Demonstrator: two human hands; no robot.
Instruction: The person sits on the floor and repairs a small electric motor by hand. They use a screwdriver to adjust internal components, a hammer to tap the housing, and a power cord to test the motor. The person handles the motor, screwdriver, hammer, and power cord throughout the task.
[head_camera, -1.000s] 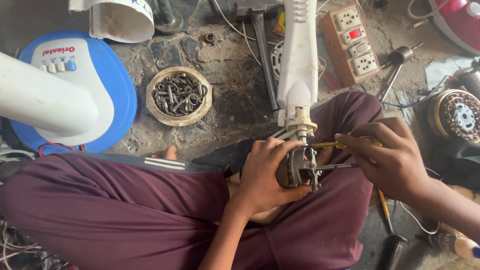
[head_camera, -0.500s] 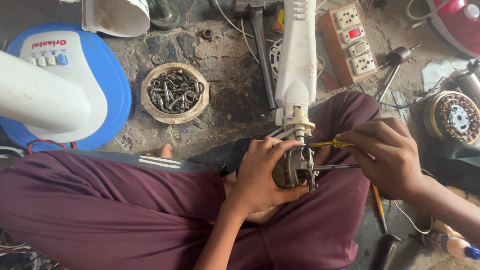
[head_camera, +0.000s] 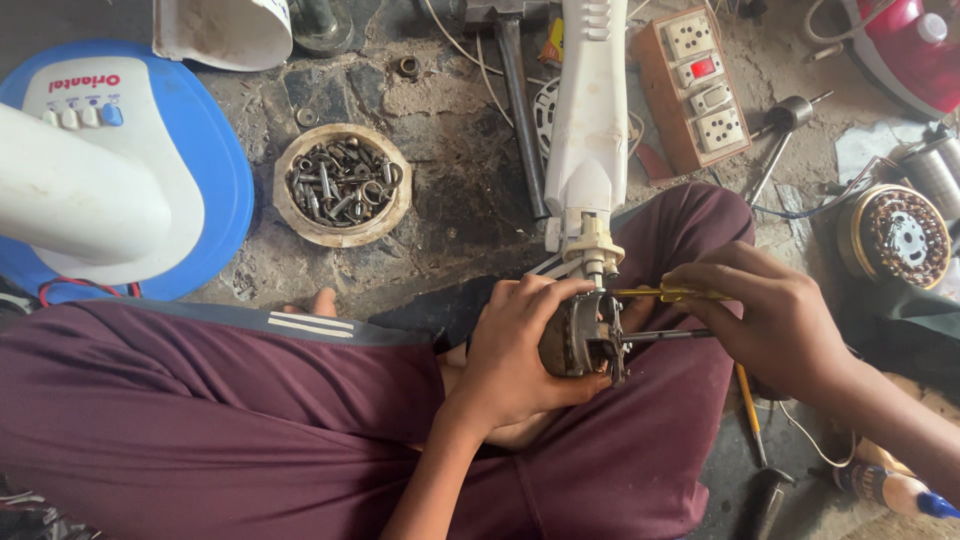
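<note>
Far left: blue fan base (head_camera: 215, 170) with a white column (head_camera: 70, 195), standing on the stone floor (head_camera: 450, 170). Next to it, a round bowl (head_camera: 342, 185) full of bolts and nuts.

Centre: person seated on the floor, legs in maroon trousers (head_camera: 200, 400). Left hand (head_camera: 520, 350) closed around a small motor (head_camera: 580, 335), which rests over the lap. The motor sits at the lower end of a white fan neck (head_camera: 590, 100) that runs up and away across the floor. A steel shaft (head_camera: 665, 335) sticks out of the motor to the right.

Right hand (head_camera: 770, 320) closed on a yellow screwdriver (head_camera: 665, 293), tip at the top of the motor, just above the shaft.

Beyond: switch-and-socket board (head_camera: 695, 85) beside the neck. Far right, a wound stator (head_camera: 895, 235) on the floor; a red appliance (head_camera: 905, 50) in the top corner.
</note>
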